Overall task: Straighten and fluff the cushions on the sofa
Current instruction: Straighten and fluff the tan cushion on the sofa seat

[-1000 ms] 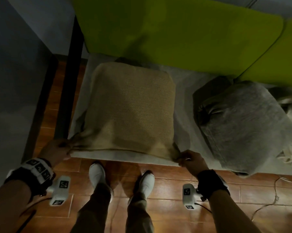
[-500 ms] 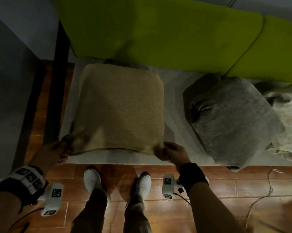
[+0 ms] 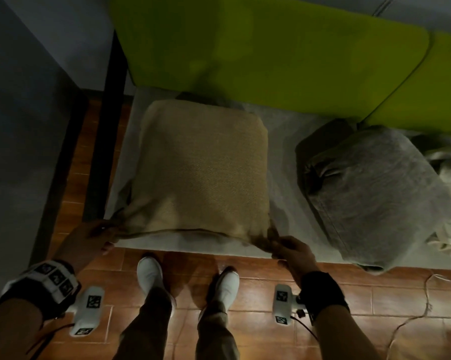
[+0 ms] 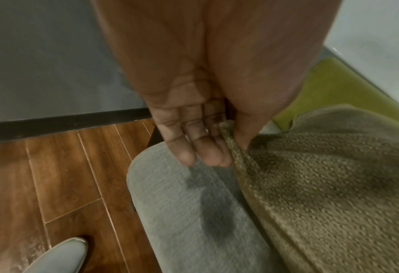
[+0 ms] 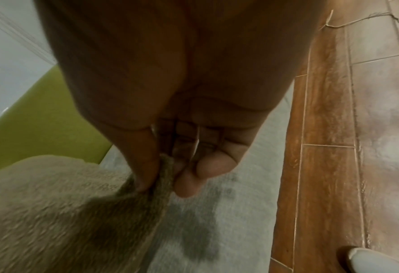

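A tan woven cushion (image 3: pixel 203 172) lies flat on the grey sofa seat (image 3: pixel 284 141), in front of the green backrest (image 3: pixel 258 48). My left hand (image 3: pixel 99 235) pinches the cushion's near left corner (image 4: pixel 231 146) between thumb and fingers. My right hand (image 3: pixel 289 246) pinches the near right corner (image 5: pixel 163 173) the same way. Both corners are stretched outward toward the seat's front edge. A grey cushion (image 3: pixel 375 193) lies crooked on the seat to the right, hanging over the front edge.
A pale crumpled cushion or cloth (image 3: pixel 450 172) shows at the far right. A dark post (image 3: pixel 105 131) and a grey wall (image 3: pixel 24 113) stand left of the sofa. My white shoes (image 3: pixel 149 274) are on the wood floor, with a cord (image 3: pixel 426 302) lying to the right.
Between one second and half a second ago my hands came closer together on the cushion's near corners; now they are spread apart again, pulling the front edge taut.
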